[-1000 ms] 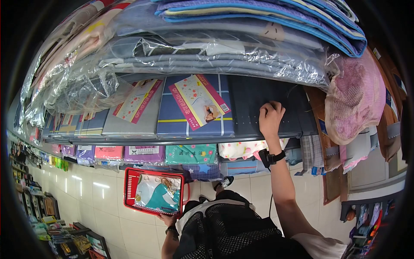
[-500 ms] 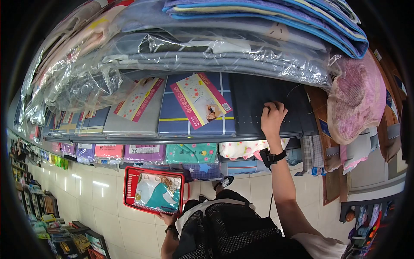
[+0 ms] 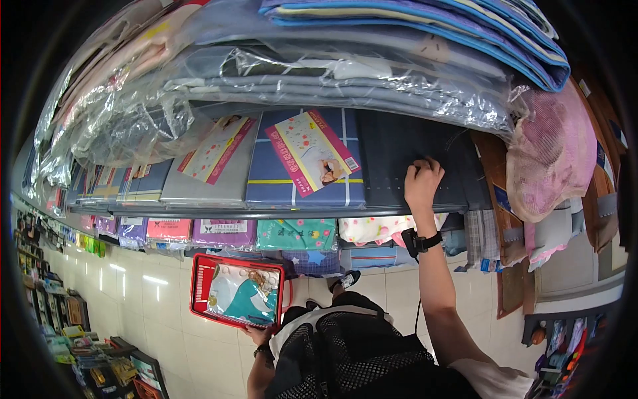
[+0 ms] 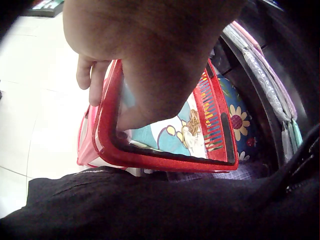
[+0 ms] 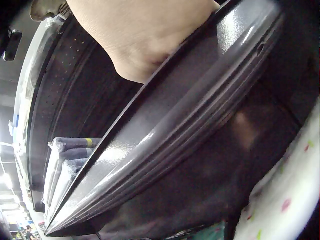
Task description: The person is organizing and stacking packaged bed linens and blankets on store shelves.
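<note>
My left hand point(image 3: 255, 334) grips the rim of a red plastic shopping basket point(image 3: 194, 287) at its near right corner. In the left wrist view, the thumb lies inside the rim point(image 4: 165, 161) and other fingers show outside it. A flat, clear-wrapped package point(image 3: 247, 300) in teal and white lies in the basket. My right hand point(image 3: 424, 184) rests over a bare stretch of dark shelf point(image 3: 385, 149), fingers loosely bent and nothing seen in them. Left of it lies a wrapped blue checked textile pack point(image 3: 269, 163) with a pink-edged label point(image 3: 316, 154).
Large plastic-wrapped folded bedding point(image 3: 372, 90) overhangs the shelf from above. A pink mesh-covered item point(image 3: 551, 149) hangs at the right. Below the shelf edge sit several packs, one green point(image 3: 299, 234) and one purple point(image 3: 222, 233). Tiled floor point(image 3: 166, 332) stretches behind the basket.
The head view has shifted slightly, so the shelf packs sit a little further right. My right hand stays over the bare shelf, and the left hand still holds the basket.
</note>
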`<state>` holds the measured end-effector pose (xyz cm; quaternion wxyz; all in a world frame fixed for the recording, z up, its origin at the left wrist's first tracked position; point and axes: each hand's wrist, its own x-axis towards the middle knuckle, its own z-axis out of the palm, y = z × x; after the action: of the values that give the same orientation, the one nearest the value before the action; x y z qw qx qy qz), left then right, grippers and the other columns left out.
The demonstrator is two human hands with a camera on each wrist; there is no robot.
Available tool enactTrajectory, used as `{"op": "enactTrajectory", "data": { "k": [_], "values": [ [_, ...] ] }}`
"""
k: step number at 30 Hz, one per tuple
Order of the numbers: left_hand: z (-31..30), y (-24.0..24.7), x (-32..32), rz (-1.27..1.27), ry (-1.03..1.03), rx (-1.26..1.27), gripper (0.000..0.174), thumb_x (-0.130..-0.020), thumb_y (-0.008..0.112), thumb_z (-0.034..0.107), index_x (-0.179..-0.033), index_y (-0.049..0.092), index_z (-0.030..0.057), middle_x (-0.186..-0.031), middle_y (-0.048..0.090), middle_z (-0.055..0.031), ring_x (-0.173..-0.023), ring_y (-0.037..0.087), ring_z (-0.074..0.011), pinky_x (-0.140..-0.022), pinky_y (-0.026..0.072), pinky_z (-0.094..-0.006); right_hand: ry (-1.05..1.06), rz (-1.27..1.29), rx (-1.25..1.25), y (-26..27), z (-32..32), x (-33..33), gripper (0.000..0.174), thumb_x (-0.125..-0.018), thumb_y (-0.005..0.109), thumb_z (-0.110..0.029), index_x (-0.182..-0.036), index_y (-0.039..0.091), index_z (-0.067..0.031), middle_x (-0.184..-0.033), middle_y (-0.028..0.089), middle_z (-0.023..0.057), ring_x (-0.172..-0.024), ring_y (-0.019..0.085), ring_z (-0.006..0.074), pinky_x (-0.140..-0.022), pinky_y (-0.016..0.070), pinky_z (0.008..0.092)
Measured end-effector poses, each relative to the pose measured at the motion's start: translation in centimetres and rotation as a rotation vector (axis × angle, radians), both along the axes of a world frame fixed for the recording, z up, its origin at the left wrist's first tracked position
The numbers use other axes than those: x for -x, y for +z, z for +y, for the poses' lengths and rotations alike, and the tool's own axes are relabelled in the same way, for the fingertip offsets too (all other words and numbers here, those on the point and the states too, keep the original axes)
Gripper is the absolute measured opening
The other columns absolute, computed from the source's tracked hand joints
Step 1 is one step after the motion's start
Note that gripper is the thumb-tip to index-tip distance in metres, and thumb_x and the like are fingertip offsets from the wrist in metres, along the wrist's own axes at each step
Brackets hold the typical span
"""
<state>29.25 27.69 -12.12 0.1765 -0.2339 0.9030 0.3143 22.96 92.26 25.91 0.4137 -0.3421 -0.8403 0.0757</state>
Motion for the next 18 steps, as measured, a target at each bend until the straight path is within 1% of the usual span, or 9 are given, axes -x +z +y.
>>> {"op": "enactTrajectory", "data": {
  "k": [2, 4, 6, 8, 12, 14, 15, 16, 18],
  "values": [
    [0.0, -0.3, -0.1, 0.023, 0.027, 0.024, 0.13, -0.054, 0.091, 0.036, -0.153, 0.019, -0.0064, -0.164, 0.005, -0.0287, -0.146, 0.027, -0.0471, -0.114, 0.0392, -0.0455, 0.02, -0.008, -0.011, -0.1, 0.3, 0.0, 0.023, -0.084, 0.06, -0.011, -0.097, 0.069, 0.0053, -0.11, 0.06, 0.0272, -0.108, 0.052, 0.0431, -0.099, 0.0397, 0.0515],
    [0.8, 1.5, 0.4, 0.319, -0.257, 0.134, 0.118, -0.056, 0.089, 0.032, -0.15, 0.027, -0.0051, -0.158, 0.023, -0.0297, -0.14, 0.032, -0.0506, -0.113, 0.037, -0.0539, 0.03, -0.008, -0.017, 0.7, -0.2, 0.0, 0.022, -0.081, 0.064, -0.011, -0.099, 0.067, 0.0008, -0.102, 0.06, 0.0233, -0.105, 0.053, 0.0417, -0.095, 0.0409, 0.0509],
    [3.3, 6.5, 0.4, 0.145, -0.174, 0.256, 0.103, -0.06, 0.085, 0.028, -0.145, 0.036, -0.0054, -0.146, 0.041, -0.0304, -0.132, 0.037, -0.052, -0.113, 0.0332, -0.0598, 0.115, -0.047, -0.056, 1.0, -0.3, -0.1, 0.023, -0.079, 0.067, -0.011, -0.101, 0.065, -0.0033, -0.097, 0.06, 0.019, -0.101, 0.053, 0.0401, -0.093, 0.0411, 0.0499],
    [1.6, 1.0, 1.7, 0.128, -0.207, 0.231, 0.095, -0.063, 0.083, 0.025, -0.143, 0.04, -0.0054, -0.138, 0.047, -0.0314, -0.127, 0.041, -0.0511, -0.112, 0.0346, -0.0596, 0.204, -0.127, -0.017, 1.6, -0.7, -0.2, 0.024, -0.078, 0.069, -0.01, -0.102, 0.066, -0.0054, -0.101, 0.061, 0.0168, -0.103, 0.054, 0.0389, -0.094, 0.0408, 0.0487],
    [1.9, -2.6, 3.5, -0.066, -0.011, -0.175, 0.087, -0.072, 0.081, 0.03, -0.137, 0.042, -0.0116, -0.137, 0.051, -0.0338, -0.127, 0.05, -0.0496, -0.108, 0.0437, -0.0493, 0.251, -0.111, -0.111, 0.7, 0.2, 0.0, 0.021, -0.082, 0.066, -0.01, -0.103, 0.067, -0.0063, -0.107, 0.063, 0.0165, -0.106, 0.055, 0.038, -0.095, 0.0407, 0.047],
    [2.0, -7.0, 3.4, -0.026, 0.048, -0.066, 0.069, -0.074, 0.082, 0.028, -0.128, 0.053, -0.0063, -0.117, 0.067, -0.0272, -0.109, 0.067, -0.0398, -0.092, 0.0545, -0.0452, 0.266, -0.106, -0.132, 1.0, -0.3, 0.0, 0.018, -0.087, 0.064, -0.012, -0.103, 0.067, -0.0051, -0.108, 0.064, 0.0162, -0.106, 0.055, 0.0377, -0.096, 0.0408, 0.0466],
    [3.1, -3.8, 3.7, -0.115, 0.051, -0.033, 0.074, -0.074, 0.084, 0.03, -0.13, 0.052, -0.0069, -0.116, 0.068, -0.0264, -0.112, 0.066, -0.0378, -0.095, 0.0536, -0.0453, 0.267, -0.127, -0.123, 1.1, -0.4, 0.0, 0.016, -0.09, 0.062, -0.013, -0.103, 0.067, -0.0038, -0.108, 0.065, 0.016, -0.105, 0.056, 0.037, -0.096, 0.0412, 0.0462],
    [2.5, -5.7, 3.7, -0.119, -0.023, -0.085, 0.083, -0.073, 0.084, 0.036, -0.134, 0.048, -0.0074, -0.126, 0.062, -0.0299, -0.118, 0.062, -0.0405, -0.099, 0.0515, -0.0464, 0.273, -0.129, -0.14, 1.2, -0.5, 0.1, 0.016, -0.091, 0.061, -0.013, -0.102, 0.068, -0.0038, -0.108, 0.065, 0.0153, -0.104, 0.056, 0.0364, -0.095, 0.0416, 0.0456],
    [3.9, -2.7, 4.0, -0.258, 0.112, -0.092, 0.095, -0.072, 0.08, 0.04, -0.141, 0.037, -0.0111, -0.141, 0.039, -0.0385, -0.13, 0.046, -0.0495, -0.11, 0.0428, -0.046, 0.279, -0.172, -0.144, 1.1, -0.2, 0.1, 0.016, -0.091, 0.061, -0.012, -0.102, 0.068, -0.0045, -0.108, 0.065, 0.0151, -0.104, 0.057, 0.0366, -0.095, 0.0417, 0.0457]
  ]
}}
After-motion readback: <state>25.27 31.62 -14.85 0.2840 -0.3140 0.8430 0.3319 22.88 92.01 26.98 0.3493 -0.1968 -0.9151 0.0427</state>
